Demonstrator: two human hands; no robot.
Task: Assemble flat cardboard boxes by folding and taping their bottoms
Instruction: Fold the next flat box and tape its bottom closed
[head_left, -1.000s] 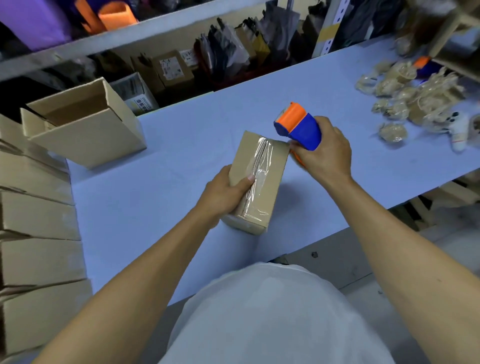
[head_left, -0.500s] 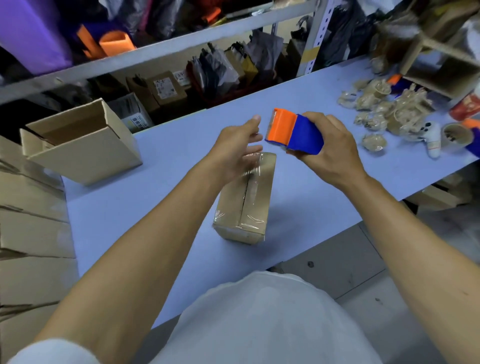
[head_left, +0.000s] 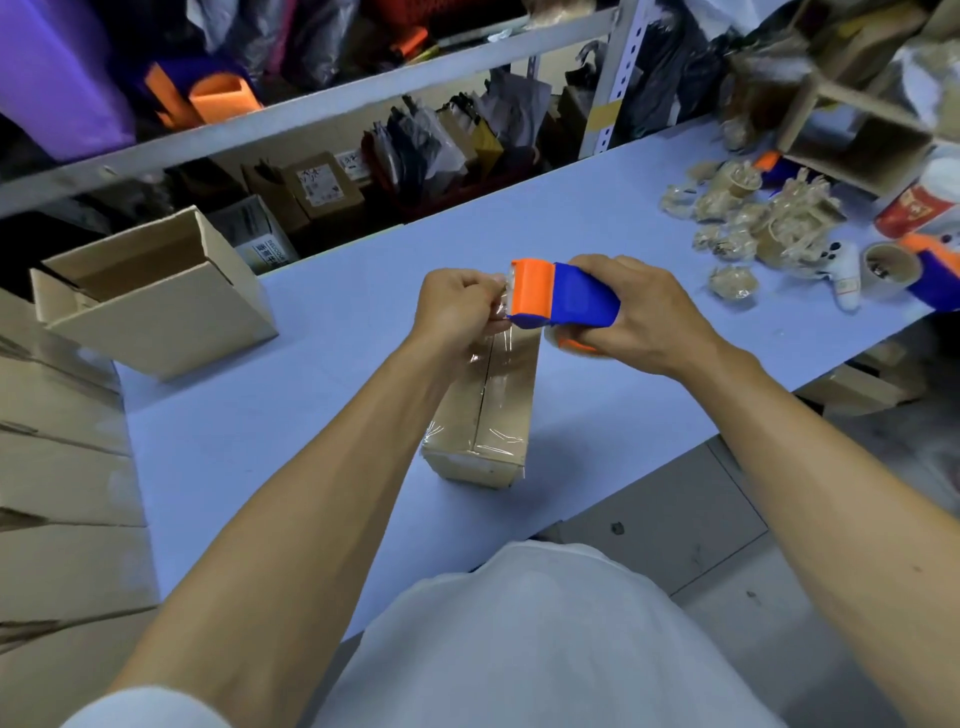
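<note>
on the far left a stack of flat cardboard boxes (head_left: 62, 467) lies along the edge of the blue table (head_left: 291, 426); judged by eye they are light and stiff across the panel, but bend readily at the creases, so each is best taken by a folded edge or corner, not mid-panel. just beyond them an open box (head_left: 156, 306) lies on its side, mouth towards the shelf.

the left hand (head_left: 460, 306) is raised above the table, its fingertips drawn together and pinching the loose end of clear tape (head_left: 500, 306) at the orange mouth of the tape dispenser (head_left: 563, 299). that film looks thin, sticky and quick to wrinkle, so a light pinch at the very end should serve best.

below the 2 hands the taped box (head_left: 483, 410) rests on the table with its sealed bottom upward, 1 strip of clear tape running along the centre seam and over the near end. neither hand touches it. empty, it should be light and apt to slide on the smooth surface, and its walls would dent under a hard squeeze; holding it across the 2 long sides seems safest.

the right hand (head_left: 647, 317) wraps its curled fingers round the blue body of the dispenser, thumb underneath. farther right lie balls of crumpled tape (head_left: 737, 223).
</note>
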